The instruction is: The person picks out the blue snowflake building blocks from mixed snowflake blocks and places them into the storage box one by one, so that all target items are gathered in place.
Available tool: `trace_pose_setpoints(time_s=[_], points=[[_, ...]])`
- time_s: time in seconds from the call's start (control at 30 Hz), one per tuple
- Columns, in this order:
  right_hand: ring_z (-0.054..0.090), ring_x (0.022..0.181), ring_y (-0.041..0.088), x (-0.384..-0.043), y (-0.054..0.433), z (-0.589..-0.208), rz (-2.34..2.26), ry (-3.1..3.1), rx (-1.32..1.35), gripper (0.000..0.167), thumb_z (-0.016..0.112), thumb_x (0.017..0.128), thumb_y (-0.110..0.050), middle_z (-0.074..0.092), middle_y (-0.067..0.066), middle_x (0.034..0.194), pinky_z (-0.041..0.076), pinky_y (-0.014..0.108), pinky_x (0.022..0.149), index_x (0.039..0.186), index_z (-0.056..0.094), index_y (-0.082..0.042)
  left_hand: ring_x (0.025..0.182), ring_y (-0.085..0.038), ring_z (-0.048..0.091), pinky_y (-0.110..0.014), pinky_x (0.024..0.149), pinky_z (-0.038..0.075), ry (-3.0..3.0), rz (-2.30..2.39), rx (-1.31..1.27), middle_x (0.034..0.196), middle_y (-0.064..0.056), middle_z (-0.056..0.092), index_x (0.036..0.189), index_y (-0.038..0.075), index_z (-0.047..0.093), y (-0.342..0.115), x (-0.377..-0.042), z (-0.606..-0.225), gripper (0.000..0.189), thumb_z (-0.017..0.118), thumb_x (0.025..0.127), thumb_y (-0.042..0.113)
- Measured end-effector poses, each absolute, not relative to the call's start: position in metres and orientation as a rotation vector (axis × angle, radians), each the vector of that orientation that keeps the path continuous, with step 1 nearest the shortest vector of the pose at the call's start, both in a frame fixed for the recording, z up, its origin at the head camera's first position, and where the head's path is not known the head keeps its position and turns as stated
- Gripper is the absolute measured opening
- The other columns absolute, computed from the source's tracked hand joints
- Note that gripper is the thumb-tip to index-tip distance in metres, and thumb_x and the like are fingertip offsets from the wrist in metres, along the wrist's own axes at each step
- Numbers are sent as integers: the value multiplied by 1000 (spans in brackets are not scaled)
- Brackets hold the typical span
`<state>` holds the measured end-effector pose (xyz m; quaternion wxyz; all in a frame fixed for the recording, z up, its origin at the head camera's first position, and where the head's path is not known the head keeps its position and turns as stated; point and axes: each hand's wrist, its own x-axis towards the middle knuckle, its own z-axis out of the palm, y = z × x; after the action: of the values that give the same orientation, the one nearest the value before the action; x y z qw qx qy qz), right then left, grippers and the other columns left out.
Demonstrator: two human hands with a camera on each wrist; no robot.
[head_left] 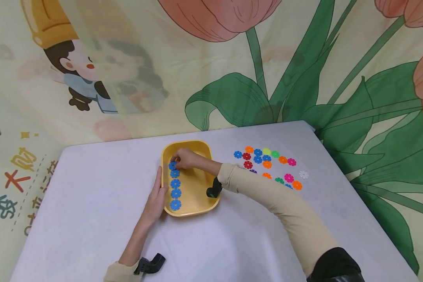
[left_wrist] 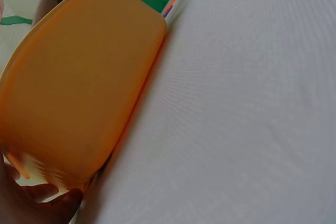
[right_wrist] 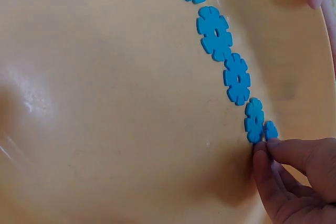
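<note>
A yellow tray (head_left: 194,201) holds a column of several blue snowflake-shaped plastic discs (head_left: 175,193) along its left side. At the far end of that column, my right hand (head_left: 187,158) reaches across the tray and pinches a blue snowflake disc (right_wrist: 270,130) between thumb and fingers, close beside the last disc in the row. My left hand (head_left: 156,199) grips the tray's left wall, its thumb over the rim and its fingers (left_wrist: 63,203) along the outside. The pinched disc is partly hidden by the fingertips.
Loose snowflake discs in several colours, such as a pink disc (head_left: 291,161) and a white disc (head_left: 303,174), lie right of the tray, some hidden behind the right sleeve (head_left: 268,192). A white cloth (head_left: 91,211) covers the table. A printed curtain (head_left: 134,98) hangs behind.
</note>
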<state>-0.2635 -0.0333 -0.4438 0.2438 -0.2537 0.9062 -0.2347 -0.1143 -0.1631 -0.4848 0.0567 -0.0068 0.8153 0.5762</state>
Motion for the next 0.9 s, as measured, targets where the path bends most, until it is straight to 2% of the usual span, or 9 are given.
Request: trace_pose_setpoints(time_s=[0.17,0.37,0.7,0.9], points=[[57,77,12,-265,-34,-445,-654,2487,-725,30,64,93,-15,69,8,103,49,12,67,121,68,-6,153,-21,1,-51,124,5,2479,1749,-17,165,8,-2,157,26,-3,-164,-115,-486,64,30,102,21],[57,72,11,-269,-36,-449,-668,2536,-748,25,65,92,-16,71,9,99,46,12,62,114,71,-4,153,-23,1,-51,123,6,2485,1751,-5,165,5,-1,157,24,-2,-163,-116,-487,64,30,102,19],[55,79,11,-271,-44,-453,-545,2643,-749,23,67,91,-21,66,4,94,46,14,67,109,67,-7,153,-22,1,-50,124,6,2498,1736,-15,165,5,-1,158,23,-2,-164,-115,-486,64,30,101,20],[54,80,13,-267,-46,-451,-395,2695,-819,22,66,91,-24,60,2,85,40,16,66,104,65,-6,153,-23,3,-52,123,7,2498,1730,-18,165,5,0,157,24,-2,-165,-115,-487,64,30,102,20]])
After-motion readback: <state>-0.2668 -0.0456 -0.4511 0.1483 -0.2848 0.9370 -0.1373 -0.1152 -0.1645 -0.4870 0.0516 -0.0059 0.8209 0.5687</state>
